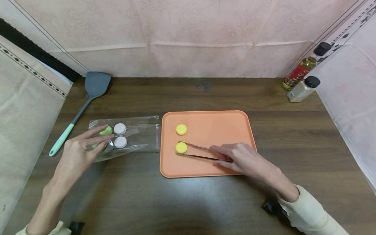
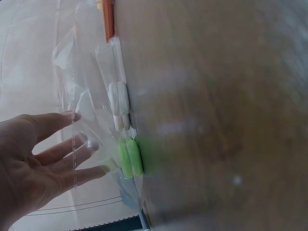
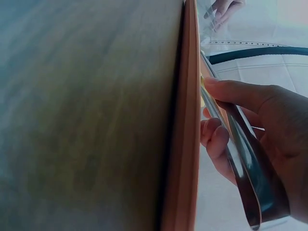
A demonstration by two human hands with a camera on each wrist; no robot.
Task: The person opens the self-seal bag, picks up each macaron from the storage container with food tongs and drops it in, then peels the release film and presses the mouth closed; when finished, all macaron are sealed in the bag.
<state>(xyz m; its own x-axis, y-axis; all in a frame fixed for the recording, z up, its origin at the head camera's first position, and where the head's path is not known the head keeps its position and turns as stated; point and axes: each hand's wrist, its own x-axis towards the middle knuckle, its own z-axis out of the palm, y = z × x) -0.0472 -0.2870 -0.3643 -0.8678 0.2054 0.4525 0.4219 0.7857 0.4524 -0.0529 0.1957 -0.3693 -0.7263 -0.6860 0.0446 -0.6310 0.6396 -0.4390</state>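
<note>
Brown tabletop [image 1: 205, 205] bears an orange tray [image 1: 214, 125]; on its left side, the nearer yellow macaron [image 1: 181, 148] sits between the tips of metal tongs [image 3: 260, 175], gripped by the right hand [image 1: 243, 159]. Farther left, the left hand [image 1: 80, 150] — fingers loosely extended — touches a clear bag [image 1: 147, 137] holding macarons [image 1: 120, 142].

Soft light pools in pale glare on the wooden surface [image 1: 293, 137] in front of the orange tray [image 1: 211, 127]; a dim shadow lies beside the left forearm [image 1: 53, 197]. Highlights streak the clear bag [image 1: 142, 133] and metal tongs [image 3: 255, 159]; both wrist views appear hazy, wood grain blurred.
</note>
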